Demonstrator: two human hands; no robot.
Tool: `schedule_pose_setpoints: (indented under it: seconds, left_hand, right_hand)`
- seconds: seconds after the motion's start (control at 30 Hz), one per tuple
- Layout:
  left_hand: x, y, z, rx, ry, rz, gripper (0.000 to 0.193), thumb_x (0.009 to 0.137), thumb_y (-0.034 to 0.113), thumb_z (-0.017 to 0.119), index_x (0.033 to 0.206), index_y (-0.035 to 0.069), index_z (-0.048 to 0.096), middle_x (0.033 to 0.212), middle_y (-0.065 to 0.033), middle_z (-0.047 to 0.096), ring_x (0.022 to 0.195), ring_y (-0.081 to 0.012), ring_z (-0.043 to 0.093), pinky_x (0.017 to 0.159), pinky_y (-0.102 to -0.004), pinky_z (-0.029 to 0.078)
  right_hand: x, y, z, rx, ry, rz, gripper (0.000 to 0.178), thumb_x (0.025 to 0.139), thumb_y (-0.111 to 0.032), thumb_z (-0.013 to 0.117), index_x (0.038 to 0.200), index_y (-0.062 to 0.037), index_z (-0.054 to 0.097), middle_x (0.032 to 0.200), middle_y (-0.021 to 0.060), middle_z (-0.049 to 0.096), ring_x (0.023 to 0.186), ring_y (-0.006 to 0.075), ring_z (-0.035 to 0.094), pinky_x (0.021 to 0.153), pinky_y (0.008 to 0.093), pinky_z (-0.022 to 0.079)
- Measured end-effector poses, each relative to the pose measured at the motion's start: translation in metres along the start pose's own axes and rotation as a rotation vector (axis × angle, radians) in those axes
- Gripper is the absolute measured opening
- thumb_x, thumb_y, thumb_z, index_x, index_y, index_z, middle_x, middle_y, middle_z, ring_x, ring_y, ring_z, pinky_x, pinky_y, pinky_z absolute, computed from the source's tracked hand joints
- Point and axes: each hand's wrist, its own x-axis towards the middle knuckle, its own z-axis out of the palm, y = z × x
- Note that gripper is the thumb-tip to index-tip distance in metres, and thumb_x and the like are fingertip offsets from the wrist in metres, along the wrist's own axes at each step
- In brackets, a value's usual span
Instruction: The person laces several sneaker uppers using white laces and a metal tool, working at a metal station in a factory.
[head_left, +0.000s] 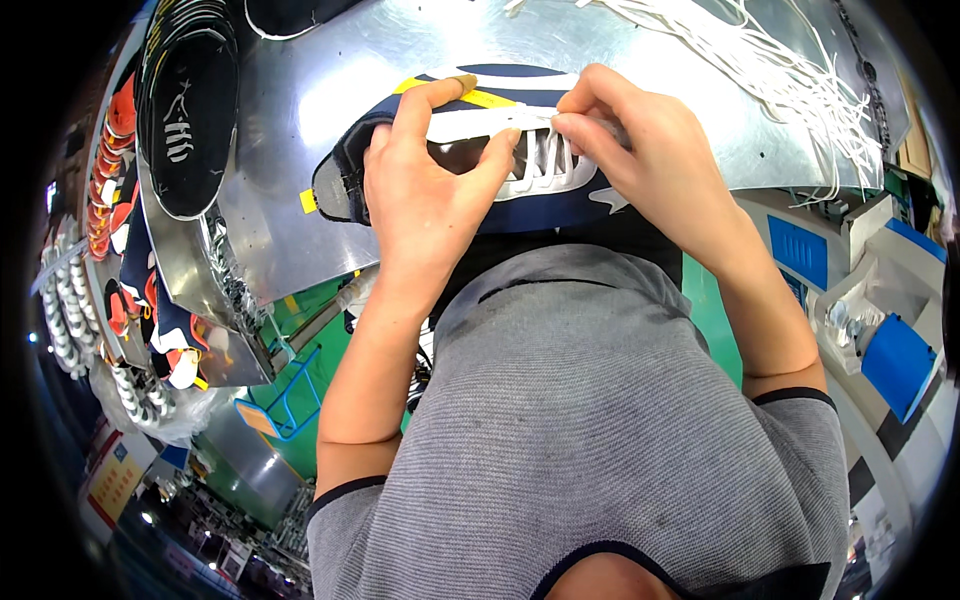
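Shoe: navy shoe upper (520,205) with white panel, lying at the near edge of the metal worktable (300,120), in front of the person.
Left hand: left hand (425,185) clasped around the upper's open collar, thumb and fingers holding it.
Right hand: right hand (625,145) pinching a white lace (545,160) at the eyelets, fingertips closed narrowly.
Far right: loose bundle of white laces (790,70) on the table.
Far left: black insoles (190,110) stacked; further uppers (125,250) racked beside them.

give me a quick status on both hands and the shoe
Left hand clamped over the navy shoe on the metal table. Right hand pinching a white lace at the eyelets. Loose white laces piled far right, clear of the work.
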Motion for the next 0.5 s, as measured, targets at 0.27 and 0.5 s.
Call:
schedule_pose_setpoints:
  seconds: [0.27,0.5]
  left_hand:
    - [-0.002,0.004,0.002,0.005,-0.007,-0.035,0.048,0.073,0.031,0.083,0.110,0.006,0.065,0.094,-0.0110,0.071,0.083,-0.0296,0.062,0.081,-0.0397,0.048]
    - [-0.001,-0.001,0.007,0.079,0.067,0.025,0.047,0.073,0.032,0.082,0.109,0.007,0.065,0.092,-0.0104,0.070,0.082,-0.0300,0.060,0.081,-0.0401,0.045]
  right_hand:
    - [0.004,0.008,0.000,0.016,-0.058,-0.061,0.011,0.091,-0.010,0.066,0.093,-0.0014,0.059,0.074,0.0094,0.063,0.064,0.0206,0.061,0.060,0.0297,0.047]
    - [-0.001,0.014,0.012,0.286,0.081,-0.038,0.013,0.090,-0.012,0.067,0.092,-0.0026,0.058,0.070,0.0104,0.064,0.059,0.0252,0.061,0.056,0.0338,0.046]
